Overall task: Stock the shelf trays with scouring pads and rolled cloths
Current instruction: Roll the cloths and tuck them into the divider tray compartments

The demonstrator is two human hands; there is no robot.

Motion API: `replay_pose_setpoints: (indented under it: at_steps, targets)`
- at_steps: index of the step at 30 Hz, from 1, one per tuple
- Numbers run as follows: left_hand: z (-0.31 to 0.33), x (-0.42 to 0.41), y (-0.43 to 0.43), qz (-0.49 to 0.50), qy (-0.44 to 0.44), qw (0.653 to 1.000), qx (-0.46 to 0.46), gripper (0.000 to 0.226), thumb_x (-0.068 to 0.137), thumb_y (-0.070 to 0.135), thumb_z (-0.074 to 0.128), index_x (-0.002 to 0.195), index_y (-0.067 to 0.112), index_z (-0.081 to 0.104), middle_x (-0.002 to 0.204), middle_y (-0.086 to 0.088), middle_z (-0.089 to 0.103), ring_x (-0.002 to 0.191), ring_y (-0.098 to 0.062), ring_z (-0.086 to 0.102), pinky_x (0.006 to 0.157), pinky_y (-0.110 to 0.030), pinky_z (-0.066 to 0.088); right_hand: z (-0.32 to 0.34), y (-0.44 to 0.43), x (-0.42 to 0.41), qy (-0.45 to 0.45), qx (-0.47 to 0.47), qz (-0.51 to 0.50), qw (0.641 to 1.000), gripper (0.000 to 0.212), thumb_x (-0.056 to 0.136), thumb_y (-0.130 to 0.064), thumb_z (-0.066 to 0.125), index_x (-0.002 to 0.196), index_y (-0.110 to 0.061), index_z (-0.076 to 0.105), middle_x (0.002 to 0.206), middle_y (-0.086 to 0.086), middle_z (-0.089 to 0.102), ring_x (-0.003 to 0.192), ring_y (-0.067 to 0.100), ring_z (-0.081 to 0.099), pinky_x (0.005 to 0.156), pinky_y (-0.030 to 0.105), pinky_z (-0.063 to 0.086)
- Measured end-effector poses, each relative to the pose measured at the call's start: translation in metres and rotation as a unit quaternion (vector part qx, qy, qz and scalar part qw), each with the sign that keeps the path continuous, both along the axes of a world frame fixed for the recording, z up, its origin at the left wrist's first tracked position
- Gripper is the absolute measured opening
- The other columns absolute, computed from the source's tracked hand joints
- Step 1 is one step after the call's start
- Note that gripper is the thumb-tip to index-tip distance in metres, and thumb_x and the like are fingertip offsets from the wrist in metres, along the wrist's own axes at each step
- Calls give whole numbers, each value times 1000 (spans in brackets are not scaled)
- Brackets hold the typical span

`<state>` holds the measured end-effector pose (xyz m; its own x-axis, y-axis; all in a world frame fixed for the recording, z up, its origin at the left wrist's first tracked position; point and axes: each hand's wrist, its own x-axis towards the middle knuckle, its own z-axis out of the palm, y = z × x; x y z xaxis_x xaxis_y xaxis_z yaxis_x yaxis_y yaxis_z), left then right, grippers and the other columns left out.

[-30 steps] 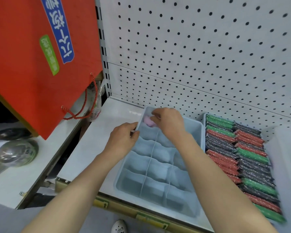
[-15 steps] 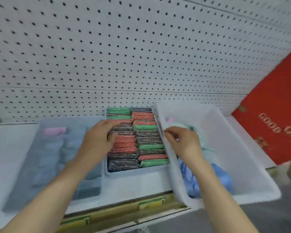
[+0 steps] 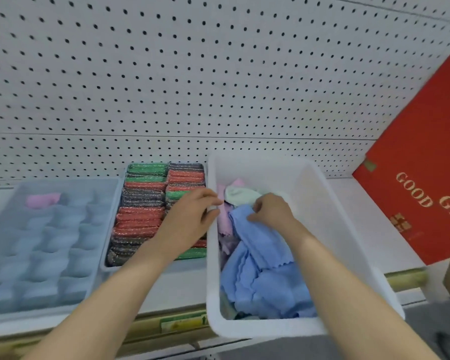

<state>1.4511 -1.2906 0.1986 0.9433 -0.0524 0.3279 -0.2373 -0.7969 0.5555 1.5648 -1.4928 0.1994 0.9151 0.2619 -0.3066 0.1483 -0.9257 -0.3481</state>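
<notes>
A white bin (image 3: 348, 255) on the shelf holds loose cloths, mostly blue (image 3: 265, 279), with pale purple and pale green ones at its far end. My right hand (image 3: 272, 210) is inside the bin and pinches the top of a blue cloth. My left hand (image 3: 190, 219) rests against the bin's left wall, fingers loosely bent, above the tray of scouring pads (image 3: 143, 216) in red, green and dark rows. At far left a grey divided tray (image 3: 89, 268) holds one rolled pink cloth (image 3: 40, 200) in a far compartment.
White pegboard (image 3: 192, 87) backs the shelf. A red gift bag (image 3: 421, 178) leans at the right. The shelf's front edge carries a price-tag strip (image 3: 182, 323).
The view swung right from the divided tray to the bin. My right hand left the pink cloth in the tray and went into the bin onto a blue cloth; my left hand moved to the bin's wall.
</notes>
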Motion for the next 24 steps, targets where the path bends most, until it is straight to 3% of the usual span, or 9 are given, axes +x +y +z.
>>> replay_pose_setpoints:
  at_steps: [3,6,10,12,14,17,20,22,24]
  targets:
    - [3,-3,-1,5,7,1000,7,27,92,17,64,119,15,69,122,2,61,111,-17,56,95,-26,43,25,0,6,14,107,-5,994,14,81,-23,74,77,-22,61,70,-10,55,58,7,49,45,16,36]
    - [14,-3,-1,20,20,1000,-10,35,92,17,64,126,20,62,122,4,62,113,-14,56,97,-28,44,71,-4,2,41,265,-2,963,14,87,-20,70,74,-20,65,62,-6,56,58,11,45,57,25,35]
    - [51,0,-3,85,89,969,-214,22,99,35,52,113,24,66,102,9,71,96,-4,66,93,-34,53,134,-5,-16,40,418,31,907,11,91,-20,67,98,-24,75,90,0,72,83,12,60,78,29,45]
    - [74,6,-5,96,194,907,-360,48,98,55,38,107,18,67,92,1,76,88,-13,72,91,-38,56,157,-7,-27,47,470,57,880,14,91,-23,66,103,-25,74,93,5,72,86,15,63,80,28,47]
    - [93,11,-6,42,276,805,-524,64,94,65,31,115,14,62,97,-8,76,92,-22,73,89,-38,56,170,-9,-39,69,494,81,863,13,94,-17,63,99,-24,73,85,5,71,76,15,63,68,21,49]
    - [111,17,-4,-10,239,713,-659,55,98,55,36,118,10,61,112,-12,72,102,-26,70,86,-39,57,164,-7,-51,93,452,99,881,14,93,-14,63,91,-26,70,75,7,64,64,16,55,60,19,43]
    - [117,19,3,-10,179,764,-620,27,100,20,51,117,1,60,114,-17,70,98,-26,69,82,-36,59,155,-3,-62,98,345,123,925,5,92,-14,65,92,-17,69,67,8,53,61,16,43,56,20,31]
    - [119,17,8,-16,155,797,-583,25,98,7,54,121,0,59,109,-14,73,97,-23,71,77,-32,58,158,2,-66,88,294,127,943,9,93,-9,62,100,-10,69,68,2,61,58,8,50,54,12,37]
    - [127,13,12,-27,140,814,-563,22,99,7,52,119,5,61,100,-4,75,93,-19,71,75,-31,56,165,7,-66,38,327,90,940,16,94,-11,61,106,-18,68,84,-1,74,77,10,65,66,16,49]
